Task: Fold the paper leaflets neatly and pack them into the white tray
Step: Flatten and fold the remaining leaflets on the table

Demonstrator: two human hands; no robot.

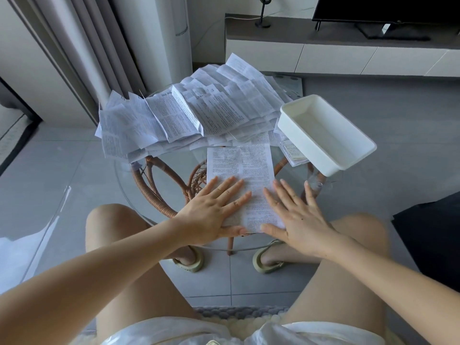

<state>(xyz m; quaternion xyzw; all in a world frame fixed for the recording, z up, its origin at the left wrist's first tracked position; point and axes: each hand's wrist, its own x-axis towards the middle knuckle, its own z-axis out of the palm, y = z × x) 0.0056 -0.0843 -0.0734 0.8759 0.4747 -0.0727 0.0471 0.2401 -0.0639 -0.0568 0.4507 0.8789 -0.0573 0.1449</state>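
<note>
Left hand (214, 212): forearm reaches in from the near left; palm down, fingers straight and spread, pressing flat on the near left part of the leaflet, thumb along its near edge; it grips nothing.
Right hand (296, 215): palm down, fingers straight and fanned, lying over the leaflet's near right edge and partly on the glass beside it; it grips nothing.
Leaflet (244, 168): flat beneath both hands, running away past the fingertips; a thin white rectangle, densely printed in small black columns.
Pile of leaflets (199, 113): beyond the fingertips; unfolded, creased sheets overlapping in a loose fan.
White tray (306, 143): beyond and to the right of the right hand; smooth, rectangular, round-cornered, resting on a few leaflets.
Surface (179, 165): round clear glass under both hands, with a woven rattan frame (149, 192) showing through it.
</note>
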